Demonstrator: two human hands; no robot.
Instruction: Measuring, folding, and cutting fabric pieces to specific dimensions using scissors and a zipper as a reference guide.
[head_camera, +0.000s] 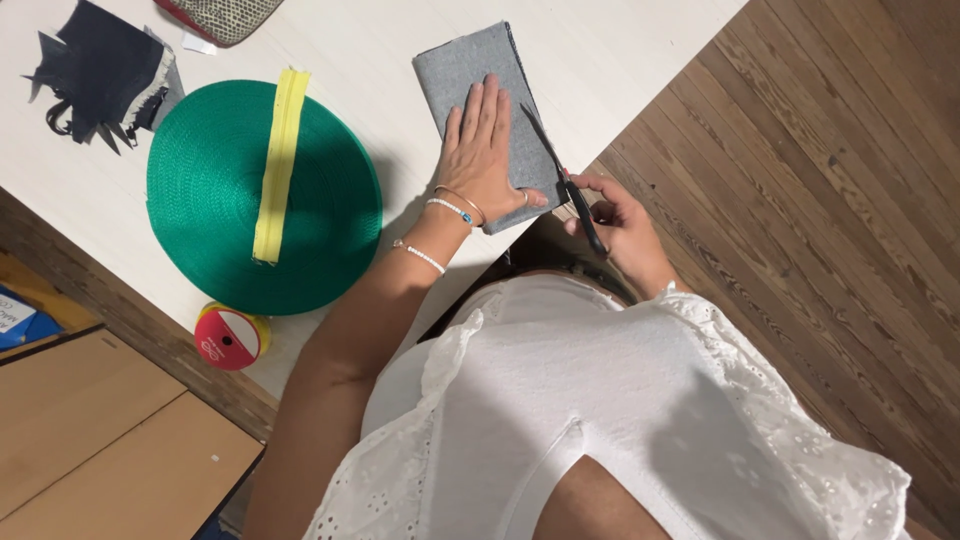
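The left hand (480, 150) lay flat and open, fingers together, pressing down on a folded piece of grey fabric (478, 70) that sat at the edge of the white desk (620, 50). The right hand (618, 222) was closed around the dark handles of a pair of scissors (560, 170), whose blades were parted along the right edge of the fabric, just beside the left thumb. Thin bracelets ringed the left wrist (one beaded in white, one a plain band). To the left of the fabric, well apart from it, a large green coil of webbing (215, 200) lay on the desk with a yellow zipper strip (278, 165) resting across its top. Near the desk's front edge stood a small red and yellow spool (230, 338). At the far left corner lay dark blue fabric scraps (95, 70) with ragged edges, and a patterned pouch (220, 15) was partly cut off at the top of the view. A brown wooden plank floor (830, 200) spread to the right of the desk.
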